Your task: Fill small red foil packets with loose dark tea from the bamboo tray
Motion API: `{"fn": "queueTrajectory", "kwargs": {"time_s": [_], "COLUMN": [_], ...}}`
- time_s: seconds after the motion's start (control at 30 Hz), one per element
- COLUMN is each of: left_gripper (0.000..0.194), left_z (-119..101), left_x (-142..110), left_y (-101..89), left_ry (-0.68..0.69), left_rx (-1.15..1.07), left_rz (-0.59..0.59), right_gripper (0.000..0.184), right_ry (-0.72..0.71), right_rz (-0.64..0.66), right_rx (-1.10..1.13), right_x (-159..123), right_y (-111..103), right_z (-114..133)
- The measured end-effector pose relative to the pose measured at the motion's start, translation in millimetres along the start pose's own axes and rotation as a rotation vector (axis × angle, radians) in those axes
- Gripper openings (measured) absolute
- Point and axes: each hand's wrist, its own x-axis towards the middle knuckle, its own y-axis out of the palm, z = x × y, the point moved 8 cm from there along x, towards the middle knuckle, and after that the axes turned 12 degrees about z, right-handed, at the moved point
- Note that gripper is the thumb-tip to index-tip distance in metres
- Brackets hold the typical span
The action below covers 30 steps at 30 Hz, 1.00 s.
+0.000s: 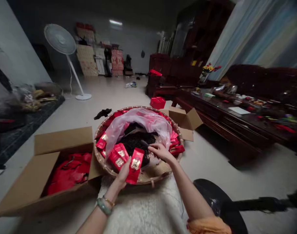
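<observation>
At six o'clock of the woven basket (163, 169), the left hand (124, 172) grips a red packet (135, 165); toward four o'clock, the right hand (160, 152) clasps a dark tool (145, 143) over blackish shreds (132, 141). An open carton (47, 170) stands at eight o'clock.

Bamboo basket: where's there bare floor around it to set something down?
Bare floor shows right of the basket, between the dark table and the black disc, and beyond it, between the white fan and red box. Crowded: left, by the open carton; inside, with red packets and plastic.
</observation>
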Motion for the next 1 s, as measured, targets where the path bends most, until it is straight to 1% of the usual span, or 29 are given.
{"fn": "queueTrajectory", "kwargs": {"time_s": [0.1, 0.17, 0.27, 0.37, 0.47, 0.57, 0.9, 1.0], "left_gripper": [0.062, 0.064, 0.062, 0.057, 0.056, 0.058, 0.056, 0.055], "left_z": [4, 6, 5, 4, 4, 4, 3, 4], "left_x": [7, 10, 12, 14, 17, 19, 14, 14], "left_y": [8.4, 12.5, 14.8, 11.0, 3.8, 0.7, 8.0, 6.1], "left_ry": [-0.016, -0.027, -0.031, -0.041, -0.057, -0.071, -0.135, -0.127], "left_rx": [0.004, 0.003, -0.016, -0.026, -0.008, -0.006, -0.043, -0.017], "left_rz": [0.066, 0.084, 0.075, 0.039, -0.001, -0.006, 0.005, -0.008], "right_gripper": [0.039, 0.033, 0.028, 0.027, 0.027, 0.028, 0.026, 0.027], "right_ry": [-0.024, -0.085, -0.182, -0.184, -0.179, -0.183, -0.163, -0.15], "right_rz": [0.039, 0.039, -0.007, -0.055, -0.079, -0.073, -0.101, -0.079], "right_rx": [-0.072, -0.164, -0.327, -0.422, -0.444, -0.445, -0.437, -0.396], "right_x": [0, 0, 1, 3, 5, 7, 7, 8], "right_y": [8, 12, 13, 11, 11, 13, 13, 15], "right_z": [1, 7, 20, 23, 22, 19, 15, 9]}}
